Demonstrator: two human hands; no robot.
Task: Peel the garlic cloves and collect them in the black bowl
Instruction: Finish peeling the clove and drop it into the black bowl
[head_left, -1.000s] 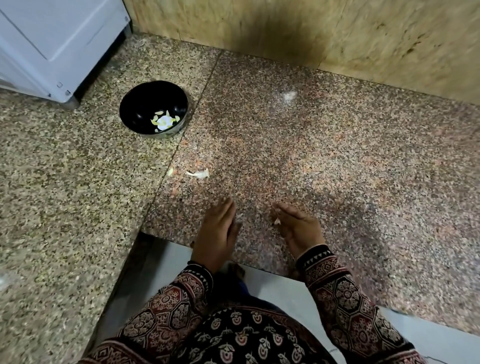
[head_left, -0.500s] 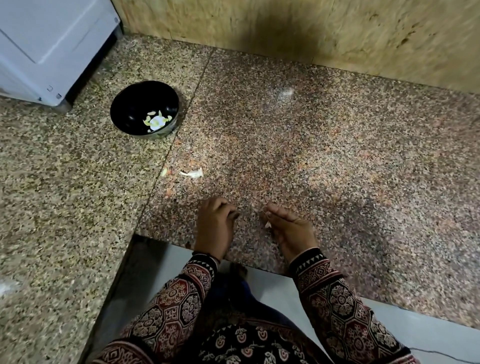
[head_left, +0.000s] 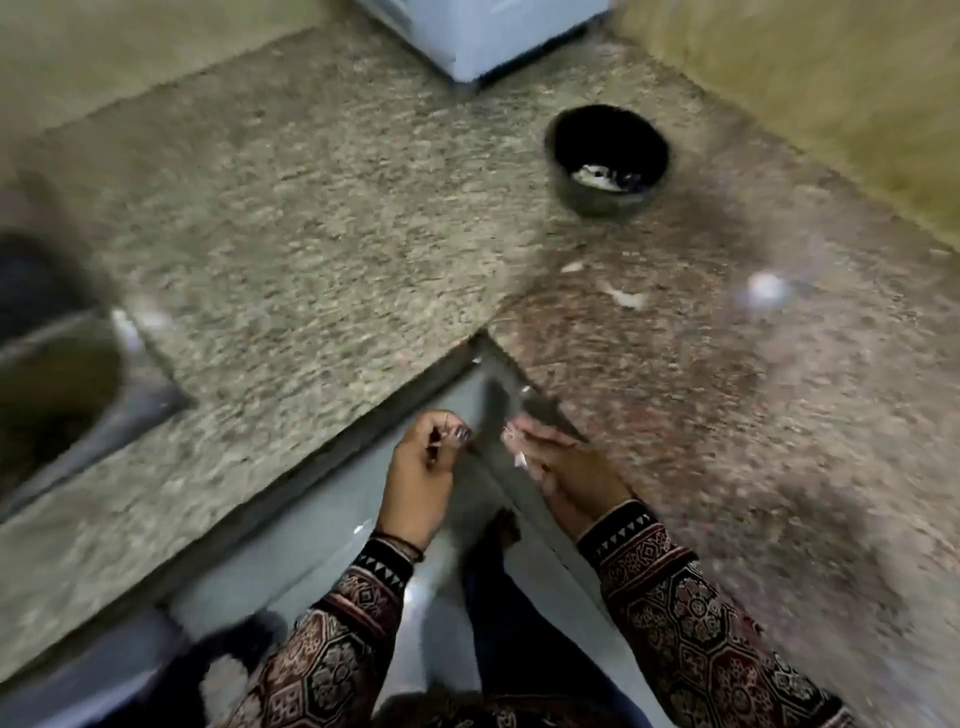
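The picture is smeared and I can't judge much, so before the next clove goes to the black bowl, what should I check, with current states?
1. Black bowl upright on the counter: ok.
2. Pale pieces lying in the bowl: ok.
3. Right hand holds a white bit: ok; clove or skin, cannot tell.
4. Left hand, fingers curled, holding anything: cannot tell.
5. Way to the bowl: ok; only a skin scrap lies on the counter between.
6. Clove fully peeled: cannot tell.

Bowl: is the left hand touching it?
Apart. The head view shows a wide stretch of counter between the left hand and the bowl.
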